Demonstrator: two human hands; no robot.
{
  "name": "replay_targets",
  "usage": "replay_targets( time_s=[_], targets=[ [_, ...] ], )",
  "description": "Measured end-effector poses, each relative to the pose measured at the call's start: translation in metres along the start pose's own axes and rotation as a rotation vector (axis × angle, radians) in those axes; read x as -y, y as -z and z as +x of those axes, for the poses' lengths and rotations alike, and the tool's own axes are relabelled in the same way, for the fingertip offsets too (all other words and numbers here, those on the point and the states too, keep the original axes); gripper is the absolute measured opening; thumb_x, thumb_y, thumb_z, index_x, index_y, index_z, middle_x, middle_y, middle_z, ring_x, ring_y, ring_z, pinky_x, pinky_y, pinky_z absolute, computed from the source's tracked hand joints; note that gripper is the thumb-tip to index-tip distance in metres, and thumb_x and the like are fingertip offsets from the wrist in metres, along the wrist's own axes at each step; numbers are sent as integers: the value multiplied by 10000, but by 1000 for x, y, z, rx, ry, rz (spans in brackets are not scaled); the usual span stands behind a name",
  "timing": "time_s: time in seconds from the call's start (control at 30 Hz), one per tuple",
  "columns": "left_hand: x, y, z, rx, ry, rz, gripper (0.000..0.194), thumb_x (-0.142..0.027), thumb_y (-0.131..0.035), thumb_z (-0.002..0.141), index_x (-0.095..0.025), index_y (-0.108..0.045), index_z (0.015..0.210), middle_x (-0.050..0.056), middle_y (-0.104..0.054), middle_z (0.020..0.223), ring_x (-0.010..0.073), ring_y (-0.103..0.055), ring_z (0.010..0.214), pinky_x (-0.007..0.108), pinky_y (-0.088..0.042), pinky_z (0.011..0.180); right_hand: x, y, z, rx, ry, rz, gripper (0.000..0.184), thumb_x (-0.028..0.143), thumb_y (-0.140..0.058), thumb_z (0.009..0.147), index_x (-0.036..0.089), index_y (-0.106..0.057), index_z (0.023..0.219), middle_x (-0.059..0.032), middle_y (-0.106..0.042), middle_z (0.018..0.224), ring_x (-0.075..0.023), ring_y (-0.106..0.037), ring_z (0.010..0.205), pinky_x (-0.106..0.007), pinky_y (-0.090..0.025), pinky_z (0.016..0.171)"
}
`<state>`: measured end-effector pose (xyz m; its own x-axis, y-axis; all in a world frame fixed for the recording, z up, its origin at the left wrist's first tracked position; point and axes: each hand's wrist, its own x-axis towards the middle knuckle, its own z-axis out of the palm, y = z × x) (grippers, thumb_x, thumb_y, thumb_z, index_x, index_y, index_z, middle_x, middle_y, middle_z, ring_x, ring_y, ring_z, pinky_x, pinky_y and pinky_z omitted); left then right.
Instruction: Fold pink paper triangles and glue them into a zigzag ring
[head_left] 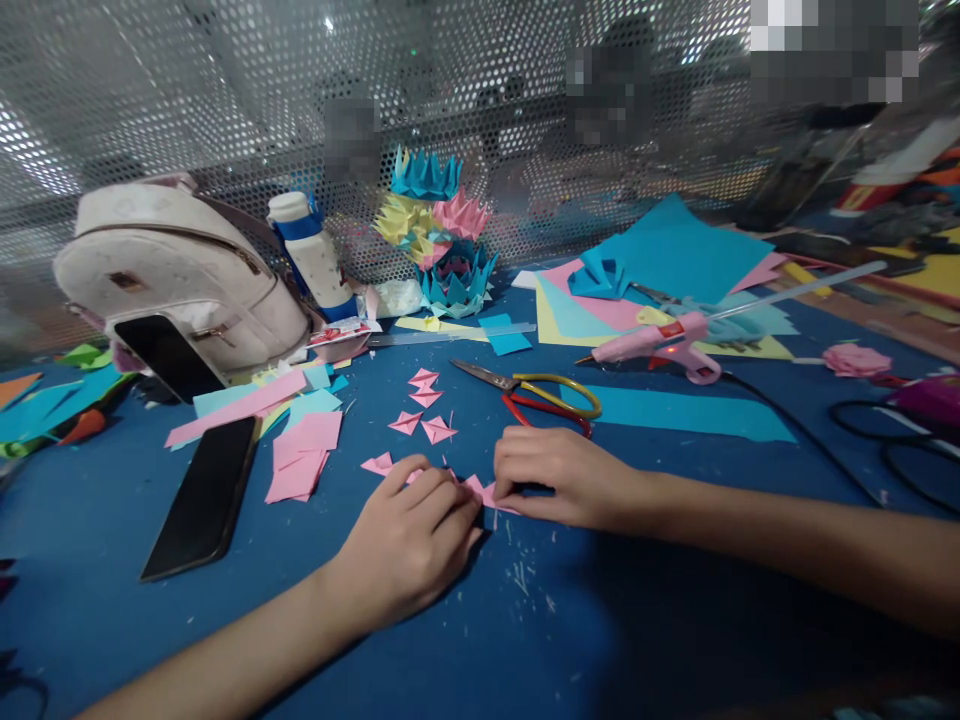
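Note:
Both my hands rest on the blue table [540, 620], pressing down a small pink paper piece [480, 490] between them. My left hand [409, 540] has its fingers curled onto the paper's left side. My right hand [559, 478] pinches the paper's right edge with closed fingers. Most of the paper is hidden under my fingers. Several folded pink paper triangles [424, 405] lie just beyond my hands. Yellow and red handled scissors [536, 392] lie behind my right hand.
A black phone [204, 497] and pink paper squares [300, 455] lie at left. A white bag [176, 275], a glue bottle [313, 255] and stacked paper flowers [439, 235] stand at the back. A pink glue gun [664, 345] rests on coloured sheets [675, 260]. A perforated screen [225, 90] closes the back.

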<state>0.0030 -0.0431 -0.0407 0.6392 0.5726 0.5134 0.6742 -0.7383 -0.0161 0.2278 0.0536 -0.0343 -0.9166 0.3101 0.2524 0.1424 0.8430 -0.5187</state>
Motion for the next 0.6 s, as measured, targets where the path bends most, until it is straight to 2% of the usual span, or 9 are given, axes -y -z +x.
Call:
replay_targets(
  time_s=[0.13,0.23,0.37,0.5,0.6],
  targets=[
    [1,1,-2,22,-13,-10,218,-186,-545,962,-111,-653,1136,91,-726,966,228,-649,913,425,-485,886,1,-1,1,17,-56,22,168,267,-585,967,177,-674,858,-40,-655,841,-170,-564,839,-282,-427,760],
    [1,4,-2,61,-23,-25,257,-216,-548,959,-94,-644,1164,104,-717,990,241,-638,920,433,-483,884,2,-1,1,4,-47,13,145,238,-593,953,174,-669,847,-39,-656,839,-168,-572,842,-276,-431,749],
    [1,8,0,90,-27,-41,269,-228,-529,965,-94,-635,1172,108,-712,988,241,-634,911,434,-487,878,3,-1,2,-35,110,-84,169,202,-544,957,174,-643,823,-35,-642,804,-156,-555,802,-268,-415,703],
    [2,7,0,76,-33,-41,261,-230,-521,968,-111,-632,1173,107,-718,1007,238,-634,920,438,-484,899,1,-2,3,-83,314,-337,286,231,-464,987,186,-607,744,-33,-619,752,-153,-507,698,-297,-360,635],
    [2,6,-2,76,-35,-37,277,-229,-520,969,-101,-624,1192,108,-716,1025,244,-628,928,446,-470,916,-1,-2,1,-96,397,-460,321,270,-454,994,196,-601,718,-22,-607,715,-155,-504,675,-310,-331,598]
  ],
)
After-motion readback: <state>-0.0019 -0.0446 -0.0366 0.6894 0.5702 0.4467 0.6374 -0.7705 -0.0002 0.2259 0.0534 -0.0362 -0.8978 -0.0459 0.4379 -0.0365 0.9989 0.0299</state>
